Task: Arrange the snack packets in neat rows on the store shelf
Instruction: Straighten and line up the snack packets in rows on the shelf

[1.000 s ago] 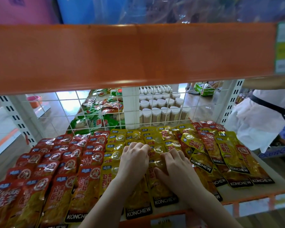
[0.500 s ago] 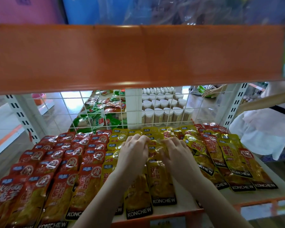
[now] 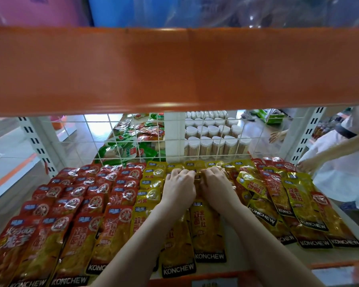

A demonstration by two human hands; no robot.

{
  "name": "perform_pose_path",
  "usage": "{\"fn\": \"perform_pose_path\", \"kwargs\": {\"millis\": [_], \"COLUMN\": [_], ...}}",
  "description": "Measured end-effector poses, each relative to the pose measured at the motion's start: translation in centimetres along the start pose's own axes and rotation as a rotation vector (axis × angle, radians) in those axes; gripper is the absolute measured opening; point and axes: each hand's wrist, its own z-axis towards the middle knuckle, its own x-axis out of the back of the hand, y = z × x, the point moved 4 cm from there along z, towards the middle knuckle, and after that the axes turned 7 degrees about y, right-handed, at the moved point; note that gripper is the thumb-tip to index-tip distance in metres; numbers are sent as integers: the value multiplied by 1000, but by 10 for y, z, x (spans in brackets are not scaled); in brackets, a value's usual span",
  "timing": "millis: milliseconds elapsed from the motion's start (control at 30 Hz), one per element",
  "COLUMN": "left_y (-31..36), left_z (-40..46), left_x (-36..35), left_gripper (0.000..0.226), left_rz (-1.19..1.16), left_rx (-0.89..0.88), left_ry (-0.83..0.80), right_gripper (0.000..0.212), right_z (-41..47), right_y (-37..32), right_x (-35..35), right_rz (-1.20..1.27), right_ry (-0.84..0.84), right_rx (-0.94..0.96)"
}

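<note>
Red snack packets (image 3: 75,206) lie in overlapping rows on the left of the shelf (image 3: 354,222). Yellow packets (image 3: 151,193) fill the middle rows. A looser, skewed group of yellow and red packets (image 3: 286,201) lies on the right. My left hand (image 3: 179,188) and my right hand (image 3: 215,186) sit side by side on the middle yellow rows near the back, fingers curled down and pinching a yellow packet (image 3: 197,179) between them. The packets under my palms are hidden.
The orange front edge of the upper shelf (image 3: 174,69) hangs low over the work area. A white wire grid (image 3: 195,137) closes the back. Another person in white (image 3: 340,164) stands at the right, with a hand at the shelf's far right corner.
Both hands have slid away from me toward the back of the yellow rows and come closer together. The person at the right has reached an arm in.
</note>
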Motion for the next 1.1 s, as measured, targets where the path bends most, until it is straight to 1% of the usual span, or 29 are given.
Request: {"fn": "perform_pose_path", "kwargs": {"millis": [200, 333, 400, 567, 700, 1000, 1100], "left_y": [-4, -7, -8, -5, -1, -3, -5], "left_z": [-2, -2, -2, -3, -5, -7, -7], "left_x": [0, 4, 5, 2, 0, 0, 1], "left_gripper": [36, 34, 33, 33, 33, 30, 30], "left_rz": [-23, -53, -58, -16, -21, -20, -30], "left_rx": [-13, -34, -46, -70, -81, -69, -58], "left_ry": [54, 94, 82, 45, 43, 63, 57], "right_gripper": [32, 26, 24, 25, 25, 23, 26], "right_z": [-1, 3, 3, 3, 4, 4, 5], "right_y": [2, 10, 15, 19, 20, 16, 14], "right_x": [3, 16, 20, 16, 15, 13, 10], "right_rz": [62, 100, 106, 85, 118, 192, 232], "right_ry": [48, 200, 235, 164, 168, 151, 72], "right_rx": [67, 35, -4, -3, -11, 35, 19]}}
